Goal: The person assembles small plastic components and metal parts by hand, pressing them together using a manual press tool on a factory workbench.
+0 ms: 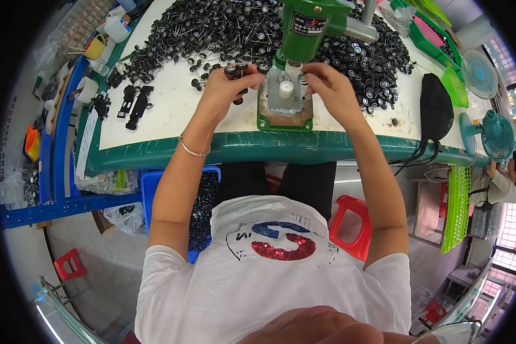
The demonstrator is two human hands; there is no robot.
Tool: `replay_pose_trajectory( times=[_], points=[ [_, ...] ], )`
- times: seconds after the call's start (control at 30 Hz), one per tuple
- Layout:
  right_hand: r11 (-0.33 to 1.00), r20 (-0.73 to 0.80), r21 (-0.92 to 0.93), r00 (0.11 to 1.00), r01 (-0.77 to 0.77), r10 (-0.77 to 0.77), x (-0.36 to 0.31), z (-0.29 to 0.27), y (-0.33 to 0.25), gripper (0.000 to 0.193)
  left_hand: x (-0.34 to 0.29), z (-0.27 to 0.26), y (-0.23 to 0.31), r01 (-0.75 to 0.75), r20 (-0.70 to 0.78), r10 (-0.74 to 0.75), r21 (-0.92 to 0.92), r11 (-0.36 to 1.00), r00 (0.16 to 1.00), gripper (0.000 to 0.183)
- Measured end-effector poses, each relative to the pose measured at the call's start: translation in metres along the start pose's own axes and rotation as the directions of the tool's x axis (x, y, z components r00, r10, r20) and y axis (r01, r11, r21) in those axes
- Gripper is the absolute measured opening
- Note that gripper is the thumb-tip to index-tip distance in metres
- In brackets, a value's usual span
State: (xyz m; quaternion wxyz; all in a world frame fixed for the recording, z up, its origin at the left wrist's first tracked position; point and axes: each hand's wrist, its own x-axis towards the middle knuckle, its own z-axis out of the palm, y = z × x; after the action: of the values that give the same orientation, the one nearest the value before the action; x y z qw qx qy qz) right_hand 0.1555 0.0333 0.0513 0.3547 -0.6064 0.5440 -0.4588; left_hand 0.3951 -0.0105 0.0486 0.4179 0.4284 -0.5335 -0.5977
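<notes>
A green bench press (pixel 304 34) stands in front of me, its ram above a metal plate (pixel 282 102) with a white round peg (pixel 286 88) on it. My left hand (pixel 222 92) is closed on several small black toy wheels (pixel 238 70), some on thin axles, at the left of the press. One wheel (pixel 262 68) sits at its fingertips beside the ram. My right hand (pixel 329 89) is at the right of the ram, thumb and forefinger pinched at a small wheel (pixel 303 79) with a silvery face. Whether an axle joins the two wheels is hidden by the press.
Heaps of black wheels and axles (pixel 212 34) cover the table's back and right (pixel 361 69). Black toy chassis parts (pixel 135 106) lie at left. A black face mask (pixel 436 109) and green fan (pixel 496 135) are at right. A blue bin (pixel 149 189) stands below the table edge.
</notes>
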Motion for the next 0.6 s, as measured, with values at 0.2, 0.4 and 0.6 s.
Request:
replay_pose_trajectory(
  times=[0.2, 0.4, 0.6],
  points=[
    [1.000, 0.058, 0.019, 0.998, -0.007, 0.006, 0.004, 0.023, 0.005, 0.023, -0.001, 0.022, -0.001, -0.016, 0.031, 0.019, -0.108, 0.994, 0.999, 0.024],
    [0.861, 0.052, -0.386, 0.940, 0.330, -0.336, -0.018, 0.034, -0.011, 0.016, -0.007, 0.025, 0.005, -0.029, 0.037, 0.032, -0.076, 0.997, 0.999, 0.024],
    [0.705, 0.120, -0.571, 0.892, 0.421, -0.435, -0.019, 0.040, -0.007, 0.012, -0.010, 0.038, -0.011, 0.002, -0.078, -0.009, -0.096, 0.995, 0.997, 0.018]
  ],
)
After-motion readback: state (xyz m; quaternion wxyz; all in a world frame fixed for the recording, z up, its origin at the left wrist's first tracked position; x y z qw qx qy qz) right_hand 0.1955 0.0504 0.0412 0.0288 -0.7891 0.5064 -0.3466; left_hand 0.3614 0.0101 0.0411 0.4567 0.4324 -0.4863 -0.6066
